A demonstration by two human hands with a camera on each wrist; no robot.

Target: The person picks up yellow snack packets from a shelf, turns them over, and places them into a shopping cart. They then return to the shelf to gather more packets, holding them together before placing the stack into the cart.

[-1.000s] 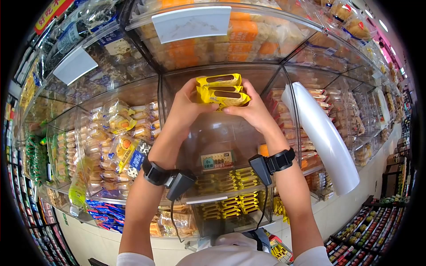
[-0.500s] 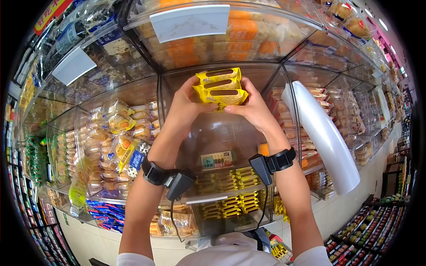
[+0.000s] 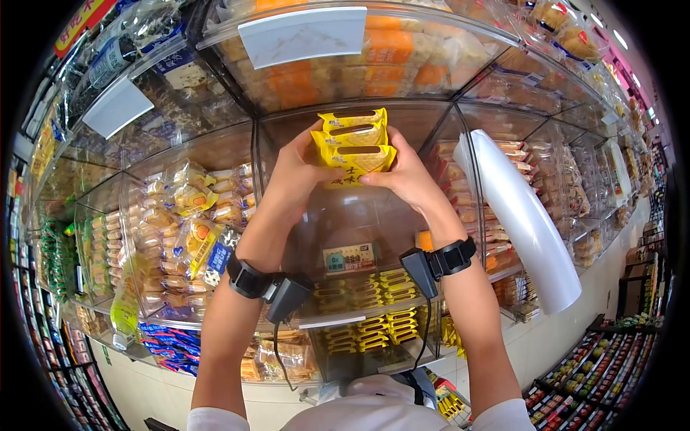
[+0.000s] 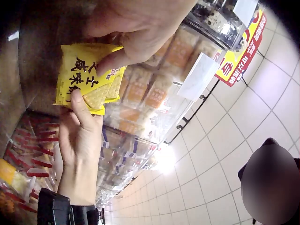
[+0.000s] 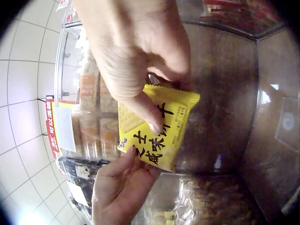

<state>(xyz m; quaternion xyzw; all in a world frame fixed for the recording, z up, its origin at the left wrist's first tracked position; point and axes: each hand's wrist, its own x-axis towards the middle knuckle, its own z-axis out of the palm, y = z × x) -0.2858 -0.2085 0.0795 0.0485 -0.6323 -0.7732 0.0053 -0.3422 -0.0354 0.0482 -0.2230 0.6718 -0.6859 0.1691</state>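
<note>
Both hands hold a short row of yellow biscuit packets [image 3: 357, 154] between them, above the brown floor of a clear display bin. My left hand [image 3: 296, 172] grips the left ends, its thumb across the front packet. From the other side my right hand [image 3: 407, 172] grips the right ends, its thumb pressed on the front packet's face. Dark lettering and a biscuit picture show on that packet [image 5: 161, 126] in the right wrist view. Fingers behind the row are mostly hidden. More yellow packets [image 3: 374, 334] stand in rows at the bin's near end.
A small label card [image 3: 349, 258] lies in the bin below the hands. Clear dividers separate it from bagged pastries [image 3: 194, 244] on the left and red-marked packets on the right. A roll of clear plastic bags [image 3: 528, 230] leans at right. A white sign [image 3: 302, 37] hangs ahead.
The packets have tipped so the front one's lettered face shows more. The hands have shifted slightly left in the head view, keeping their grip.
</note>
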